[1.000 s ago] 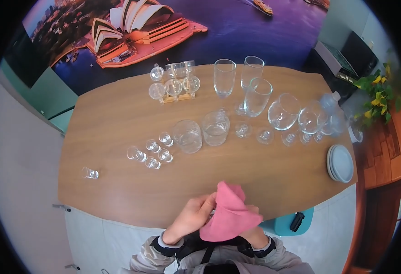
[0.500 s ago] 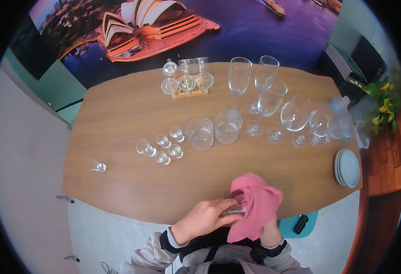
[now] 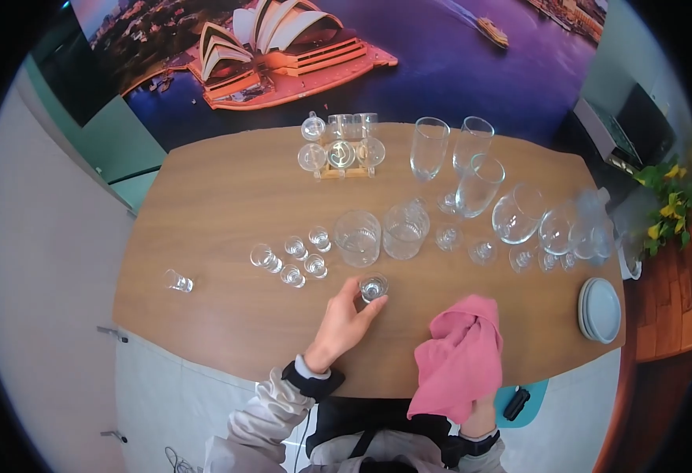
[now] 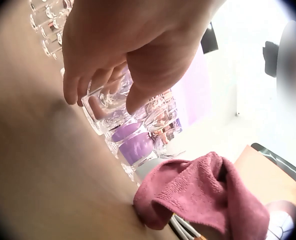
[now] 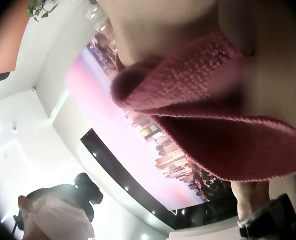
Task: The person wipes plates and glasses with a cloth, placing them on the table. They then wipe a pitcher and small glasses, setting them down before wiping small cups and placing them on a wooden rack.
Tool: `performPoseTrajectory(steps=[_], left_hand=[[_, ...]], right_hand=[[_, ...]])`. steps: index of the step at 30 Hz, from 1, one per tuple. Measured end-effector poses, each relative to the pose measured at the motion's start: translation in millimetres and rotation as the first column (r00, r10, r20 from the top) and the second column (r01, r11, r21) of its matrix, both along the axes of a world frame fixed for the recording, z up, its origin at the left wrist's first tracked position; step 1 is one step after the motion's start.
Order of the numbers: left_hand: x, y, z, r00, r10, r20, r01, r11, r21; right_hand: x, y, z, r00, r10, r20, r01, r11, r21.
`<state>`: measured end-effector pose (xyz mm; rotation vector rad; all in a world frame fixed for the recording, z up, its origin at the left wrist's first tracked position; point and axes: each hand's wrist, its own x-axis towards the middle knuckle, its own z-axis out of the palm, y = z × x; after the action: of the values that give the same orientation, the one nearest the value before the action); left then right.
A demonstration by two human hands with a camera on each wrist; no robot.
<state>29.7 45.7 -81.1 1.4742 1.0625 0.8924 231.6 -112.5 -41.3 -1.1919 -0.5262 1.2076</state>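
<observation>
My left hand (image 3: 341,325) holds a small shot glass (image 3: 374,290) between thumb and fingers, close over the near middle of the table. In the left wrist view the fingers curl round the clear glass (image 4: 94,113), low by the tabletop. To the right, a pink cloth (image 3: 458,359) drapes over my right hand (image 3: 484,414), hiding most of its fingers. The right wrist view shows the cloth (image 5: 238,147) bunched at the hand and hanging in a fold. Just beyond the left hand stand several more shot glasses (image 3: 292,275) in a cluster.
One shot glass (image 3: 179,281) stands apart at the left. Behind are two wide tumblers (image 3: 357,239), tall stemmed glasses (image 3: 478,187), round-bowled glasses (image 3: 517,214) and a rack of glass cups (image 3: 340,154). Stacked white dishes (image 3: 600,310) sit near the right edge of the wooden table (image 3: 220,189).
The shot glass has come out of the cloth in my left hand and moved forward over the table. My right hand with the cloth has shifted right, apart from the left.
</observation>
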Motion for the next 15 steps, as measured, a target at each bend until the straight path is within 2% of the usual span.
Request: performPoseTrajectory(steps=[1,2,7,8,9,10,11,12,13,14,15], left_hand=[[2.2,4.1,-8.5,1.0,0.016,0.022,-0.017,0.997,0.071],[4.3,5.5,-9.3,0.999,0.02,0.025,-0.022,0.997,0.075],[8.7,8.9,1.3,0.987,0.055,-0.15,-0.049,0.998,0.046],[8.8,6.0,1.1,0.985,0.08,-0.153,-0.074,0.996,0.044],[8.7,2.4,0.0,0.977,0.136,-0.165,-0.114,0.984,0.139],[3.6,-1.0,-0.3,0.965,0.195,-0.176,-0.151,0.96,0.235],[-6.9,-6.4,4.1,0.957,0.226,-0.182,-0.181,0.955,0.237],[-19.5,-14.0,12.2,0.948,0.25,-0.199,-0.199,0.949,0.245],[-32.9,-20.8,18.6,0.939,0.266,-0.216,-0.21,0.945,0.252],[-51.1,-26.4,22.2,0.913,0.348,-0.215,-0.272,0.909,0.316],[-73.6,-28.4,21.6,0.872,0.433,-0.229,-0.327,0.863,0.385]], right_hand=[[1.3,1.2,-3.5,1.0,-0.01,0.013,0.01,1.0,0.009],[2.6,2.5,-6.7,0.999,-0.021,0.025,0.021,1.0,0.018],[0.2,13.0,-8.5,0.997,-0.031,0.072,0.028,0.999,0.043],[-6.8,19.8,3.1,0.95,-0.16,-0.268,0.206,0.967,0.153],[-12.5,26.0,14.5,0.776,-0.223,-0.59,0.397,0.9,0.182],[-15.5,30.7,26.5,0.779,-0.197,-0.595,0.368,0.912,0.18],[-17.6,35.0,39.7,0.902,-0.067,-0.427,0.204,0.937,0.284],[-20.2,39.3,45.9,0.97,0.065,-0.236,0.025,0.933,0.36],[-13.7,40.8,42.6,0.966,0.086,-0.245,0.008,0.933,0.36],[0.5,39.5,35.9,0.892,0.14,0.429,-0.217,0.967,0.134],[6.4,39.7,31.2,0.396,0.262,0.88,-0.237,0.955,-0.178]])
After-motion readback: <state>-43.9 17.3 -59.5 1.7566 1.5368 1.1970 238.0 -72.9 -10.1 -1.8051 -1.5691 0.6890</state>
